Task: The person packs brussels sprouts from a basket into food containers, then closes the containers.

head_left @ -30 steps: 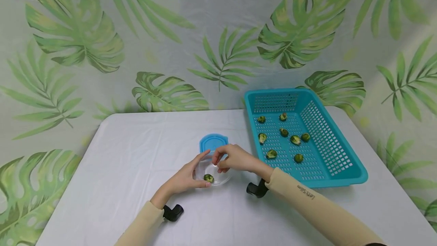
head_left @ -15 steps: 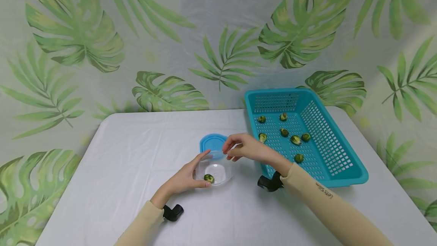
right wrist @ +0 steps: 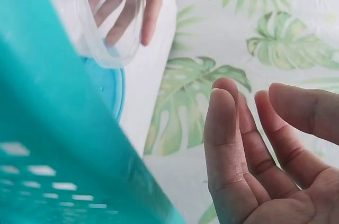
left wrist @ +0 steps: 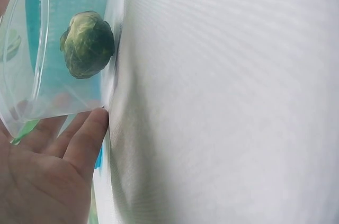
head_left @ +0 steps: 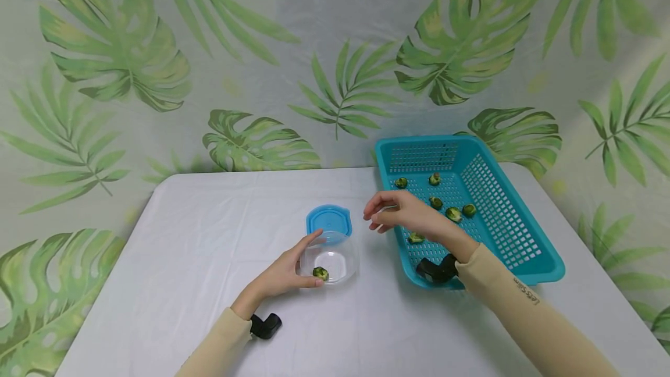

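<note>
My left hand (head_left: 285,269) holds a clear plastic container (head_left: 342,263) on the table, thumb at the near side and fingers round the far side. One Brussels sprout (head_left: 320,273) lies inside it; the left wrist view shows this sprout (left wrist: 87,45) close up through the wall. Over the left rim of the teal basket (head_left: 523,237) hovers my right hand (head_left: 405,212), its fingers loosely bent with nothing between them. Several Brussels sprouts (head_left: 453,214) are spread over the basket floor, and the right hand and forearm hide part of it.
A blue lid (head_left: 330,219) lies on the white-covered table (head_left: 220,231) just behind the container. The basket's raised walls stand at the table's right side. Behind the table hangs a leaf-patterned cloth (head_left: 251,68).
My right hand has moved from above the container up and right to the basket's rim. The left hand, the container and its sprout have stayed in place.
</note>
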Available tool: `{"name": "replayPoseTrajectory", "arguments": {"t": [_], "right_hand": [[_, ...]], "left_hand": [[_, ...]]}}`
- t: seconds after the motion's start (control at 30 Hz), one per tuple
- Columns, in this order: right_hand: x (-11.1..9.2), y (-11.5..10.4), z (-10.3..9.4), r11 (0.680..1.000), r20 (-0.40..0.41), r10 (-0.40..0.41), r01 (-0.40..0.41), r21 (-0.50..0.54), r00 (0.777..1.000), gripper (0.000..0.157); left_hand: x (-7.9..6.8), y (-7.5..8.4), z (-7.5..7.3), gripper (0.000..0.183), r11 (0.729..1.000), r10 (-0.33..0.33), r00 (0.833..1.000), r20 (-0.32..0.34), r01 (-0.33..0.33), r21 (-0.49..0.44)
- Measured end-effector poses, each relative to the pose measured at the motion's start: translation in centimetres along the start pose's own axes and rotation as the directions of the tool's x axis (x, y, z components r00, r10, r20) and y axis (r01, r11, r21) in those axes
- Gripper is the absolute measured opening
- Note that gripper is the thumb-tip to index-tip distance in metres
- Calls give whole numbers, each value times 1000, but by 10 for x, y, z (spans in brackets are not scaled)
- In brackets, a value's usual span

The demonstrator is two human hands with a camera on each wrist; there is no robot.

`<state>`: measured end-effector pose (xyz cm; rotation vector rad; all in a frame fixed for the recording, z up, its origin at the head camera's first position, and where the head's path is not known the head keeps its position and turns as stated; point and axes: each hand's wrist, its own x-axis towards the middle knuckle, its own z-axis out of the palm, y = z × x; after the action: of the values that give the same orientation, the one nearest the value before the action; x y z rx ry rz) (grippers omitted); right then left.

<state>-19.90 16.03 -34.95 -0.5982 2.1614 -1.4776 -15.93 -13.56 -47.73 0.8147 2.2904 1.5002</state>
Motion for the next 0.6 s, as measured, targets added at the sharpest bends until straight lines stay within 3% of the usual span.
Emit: {"name": "replayPoseTrajectory", "arguments": {"t": [0.1,0.33,0.6], "right_hand": [[-3,2,-6,1000,-12,1,-1,10,1000,18],[-9,14,-21,1000,-37,-10,11,12,999,21],[-18,27,-40,999,-48,-26,27,21,999,25]], "left_hand": [[0,3,0,96,1000,0,1000,0,0,-3],[-5,35,-4,92,1000,-3,1000,8,3,8],[-5,38,-3,91,1000,-10,1000,6,10,-20]]}}
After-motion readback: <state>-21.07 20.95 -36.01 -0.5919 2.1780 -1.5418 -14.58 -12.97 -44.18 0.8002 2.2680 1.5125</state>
